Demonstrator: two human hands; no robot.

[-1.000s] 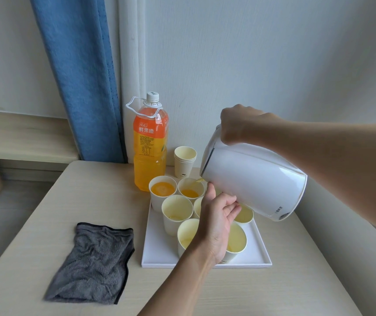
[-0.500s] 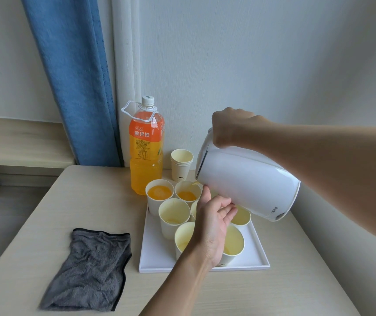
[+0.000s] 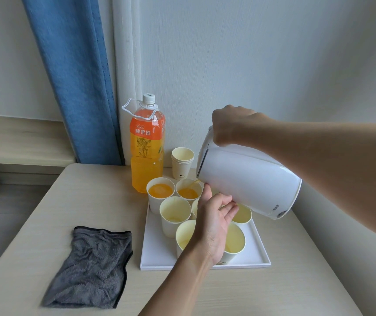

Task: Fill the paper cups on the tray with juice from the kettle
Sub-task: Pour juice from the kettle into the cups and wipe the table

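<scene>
My right hand [image 3: 230, 126] grips the handle of the white kettle [image 3: 250, 181], which is tilted to the left. A thin orange stream runs from its spout into a back-row paper cup [image 3: 188, 192] that holds juice. The cup to its left [image 3: 160, 190] is nearly full of juice. Several other pale cups, such as one in the middle row [image 3: 175, 212], stand on the white tray [image 3: 157, 254]. My left hand [image 3: 214, 222] reaches over the cups with straight fingers that touch the kettle's underside, and it hides part of the cups.
A tall orange juice bottle [image 3: 146, 147] stands behind the tray, with a stack of spare paper cups [image 3: 182, 161] beside it. A grey cloth [image 3: 91, 267] lies on the table's left part. A blue curtain [image 3: 77, 76] hangs at the back; the wall is close on the right.
The kettle stays tilted over the same back-row cup, where the juice has risen a little. Both hands keep their places; the view has shifted slightly.
</scene>
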